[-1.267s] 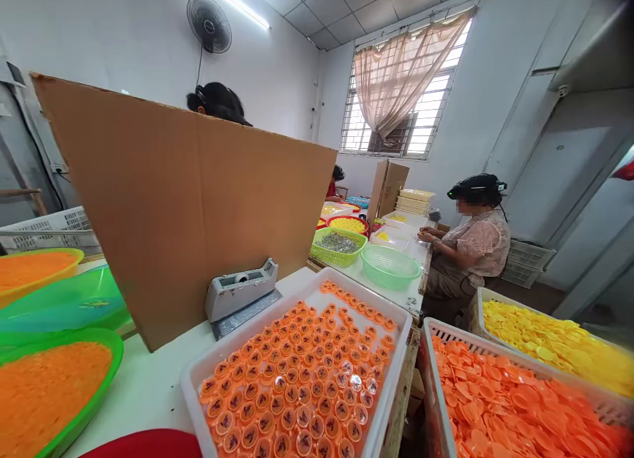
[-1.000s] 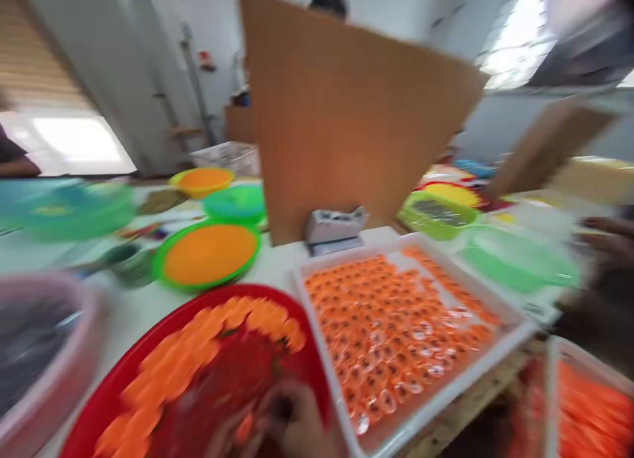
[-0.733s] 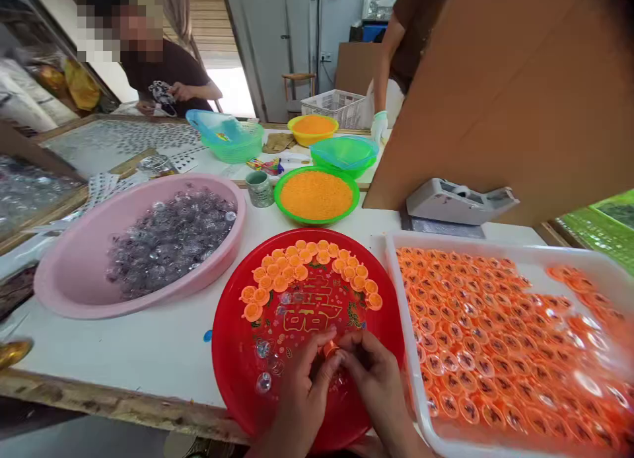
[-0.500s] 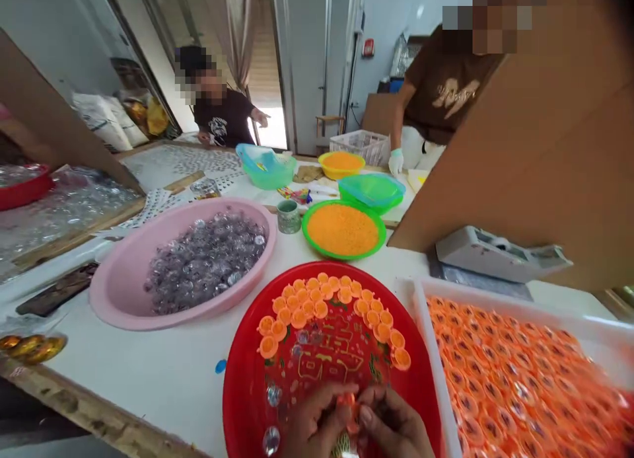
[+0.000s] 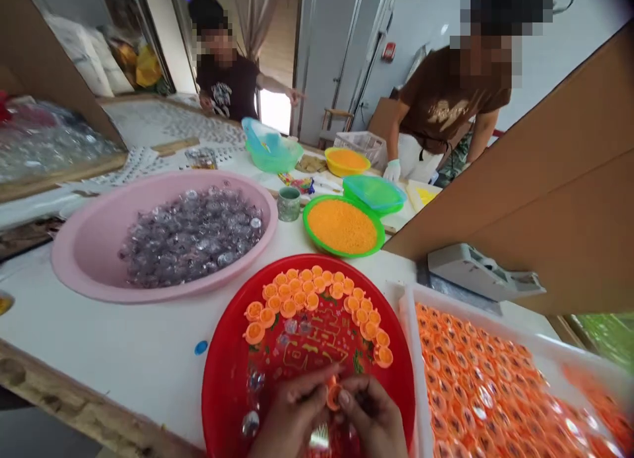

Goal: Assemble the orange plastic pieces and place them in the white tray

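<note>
Over the front of a red round tray [image 5: 218, 372], my left hand [image 5: 297, 405] and my right hand [image 5: 369, 412] meet. Between their fingertips is a small round orange plastic piece [image 5: 333, 396], pinched from both sides. Its far side is partly covered by my fingers. Along the tray's back rim lie several similar orange round pieces [image 5: 288, 307] in a curved band. A few clear shiny discs [image 5: 250, 423] lie at the tray's left.
Left stands a pink basin [image 5: 74, 260] of clear pieces; behind, a green bowl [image 5: 308, 236] of orange granules and a green cup [image 5: 288, 204]. Right is a white tray [image 5: 421, 379] of orange pieces, beside a tape dispenser [image 5: 480, 273] and cardboard panel [image 5: 545, 200]. Two people stand across the table.
The view has shifted and tilted, so the red tray sits further left. Both hands still hold the orange piece, now turned with its round face more visible. The person at back left extends an arm further.
</note>
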The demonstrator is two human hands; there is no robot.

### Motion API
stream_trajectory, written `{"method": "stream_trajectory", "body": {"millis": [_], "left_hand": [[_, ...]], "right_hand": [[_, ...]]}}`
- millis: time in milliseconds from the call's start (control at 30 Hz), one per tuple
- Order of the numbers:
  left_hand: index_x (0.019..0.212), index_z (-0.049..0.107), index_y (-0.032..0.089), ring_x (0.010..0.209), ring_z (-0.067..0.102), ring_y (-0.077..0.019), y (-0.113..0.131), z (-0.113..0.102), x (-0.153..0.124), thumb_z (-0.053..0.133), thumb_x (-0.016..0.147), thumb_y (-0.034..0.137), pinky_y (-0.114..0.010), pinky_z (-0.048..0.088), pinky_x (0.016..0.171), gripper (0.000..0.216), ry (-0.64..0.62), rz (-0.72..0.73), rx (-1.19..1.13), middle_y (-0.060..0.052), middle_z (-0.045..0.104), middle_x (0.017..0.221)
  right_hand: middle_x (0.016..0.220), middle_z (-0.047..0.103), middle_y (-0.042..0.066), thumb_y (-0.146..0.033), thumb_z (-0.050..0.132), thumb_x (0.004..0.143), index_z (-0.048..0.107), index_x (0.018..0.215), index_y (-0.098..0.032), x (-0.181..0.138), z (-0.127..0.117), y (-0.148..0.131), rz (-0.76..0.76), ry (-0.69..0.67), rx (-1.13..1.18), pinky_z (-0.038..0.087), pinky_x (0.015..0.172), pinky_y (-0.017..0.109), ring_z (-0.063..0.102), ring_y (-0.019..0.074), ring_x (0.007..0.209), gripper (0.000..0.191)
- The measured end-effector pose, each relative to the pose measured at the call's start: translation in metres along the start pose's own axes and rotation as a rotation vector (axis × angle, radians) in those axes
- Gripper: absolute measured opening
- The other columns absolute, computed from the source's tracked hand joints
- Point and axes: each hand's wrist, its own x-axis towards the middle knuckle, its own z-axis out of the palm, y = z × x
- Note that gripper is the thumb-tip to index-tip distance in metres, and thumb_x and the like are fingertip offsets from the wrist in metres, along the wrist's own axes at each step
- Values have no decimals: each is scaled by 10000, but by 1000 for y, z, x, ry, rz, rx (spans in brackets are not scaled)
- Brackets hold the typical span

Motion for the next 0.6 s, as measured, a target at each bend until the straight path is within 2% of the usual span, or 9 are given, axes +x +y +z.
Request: {"method": "stream_trajectory", "body": {"millis": [67,200,367,467,600], "left_hand": [[1019,759,228,938,651,-237,6,3,-6,840,641,380,-339,471,896,416,30,31,39,-92,753,959],[1018,760,205,968,628,-239,10,2,-12,819,662,355,-319,459,888,391,73,40,90,-94,756,960],[1010,763,209,982,622,-227,10,1,-15,822,654,340,-291,457,881,384,135,34,63,-79,759,941],[999,766,214,1013,619,-234,12,2,-14,831,637,340,-294,463,896,389,146,29,21,-82,756,995],[991,768,220,1015,621,-238,11,0,-12,822,644,349,-293,471,881,375,153,31,38,-79,753,1011]], "right_hand": [[583,663,37,-445,838,600,689,663,-171,-3,4,-8,11,5,-1,505,512,251,597,157,515,318],[579,654,15,-365,831,618,711,675,-185,-6,9,-11,17,13,-16,509,531,231,598,143,536,223],[684,664,12,-303,788,685,736,714,-209,-7,8,-11,-119,18,-223,531,614,227,630,152,656,112],[713,665,12,-312,757,726,724,750,-211,-9,7,-12,-145,21,-293,526,618,224,622,151,668,109],[714,667,18,-339,752,729,704,761,-203,-11,6,-12,-93,10,-257,522,599,235,615,154,645,148]]}}
